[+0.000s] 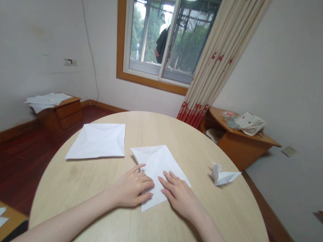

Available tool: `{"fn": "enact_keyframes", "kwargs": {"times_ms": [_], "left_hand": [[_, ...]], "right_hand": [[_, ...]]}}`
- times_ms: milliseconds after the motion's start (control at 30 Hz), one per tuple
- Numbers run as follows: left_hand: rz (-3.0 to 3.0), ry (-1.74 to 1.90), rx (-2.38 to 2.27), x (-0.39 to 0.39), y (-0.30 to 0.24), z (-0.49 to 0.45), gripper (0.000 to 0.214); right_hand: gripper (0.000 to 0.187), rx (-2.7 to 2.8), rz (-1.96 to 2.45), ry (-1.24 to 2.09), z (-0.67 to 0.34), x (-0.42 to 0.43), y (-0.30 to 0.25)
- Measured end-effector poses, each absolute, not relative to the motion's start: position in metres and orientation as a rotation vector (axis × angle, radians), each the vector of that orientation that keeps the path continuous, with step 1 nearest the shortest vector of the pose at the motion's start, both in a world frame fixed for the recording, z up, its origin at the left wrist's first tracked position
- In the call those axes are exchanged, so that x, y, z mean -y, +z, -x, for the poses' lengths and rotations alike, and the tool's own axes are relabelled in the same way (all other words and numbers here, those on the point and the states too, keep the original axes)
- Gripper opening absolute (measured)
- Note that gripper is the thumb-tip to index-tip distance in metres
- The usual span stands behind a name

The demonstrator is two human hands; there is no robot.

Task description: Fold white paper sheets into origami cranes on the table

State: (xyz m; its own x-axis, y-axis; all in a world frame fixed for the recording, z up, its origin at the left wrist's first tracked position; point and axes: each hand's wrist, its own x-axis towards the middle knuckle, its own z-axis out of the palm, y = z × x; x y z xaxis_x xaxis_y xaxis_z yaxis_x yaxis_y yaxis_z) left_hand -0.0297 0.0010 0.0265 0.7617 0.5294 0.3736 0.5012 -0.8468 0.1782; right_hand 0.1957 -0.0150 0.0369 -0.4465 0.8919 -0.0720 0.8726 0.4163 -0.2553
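Note:
A white sheet of paper [158,161], partly folded, lies in the middle of the round wooden table [152,232]. My left hand [132,187] rests on its near left edge, fingers stretched and pressed flat on the paper. My right hand [179,193] lies flat on the near right part of the same sheet, fingers apart. Neither hand grips anything.
A second creased white sheet [98,141] lies to the left on the table. A small folded paper figure [222,175] sits at the right. A low wooden cabinet [60,111] with papers stands at the left wall, a corner desk [241,142] with a bag at the right.

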Motion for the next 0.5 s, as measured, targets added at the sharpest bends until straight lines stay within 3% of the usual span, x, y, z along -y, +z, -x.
{"fn": "enact_keyframes", "kwargs": {"times_ms": [267,500], "left_hand": [[-2.904,0.633,-0.932,-0.002,0.024,0.029,0.041],[-2.927,0.587,-1.016,-0.001,0.024,0.027,0.044]], "right_hand": [[0.042,2.599,1.651,0.3,-0.193,0.021,0.049],[0.041,2.653,1.595,0.25,-0.193,0.024,0.056]]}}
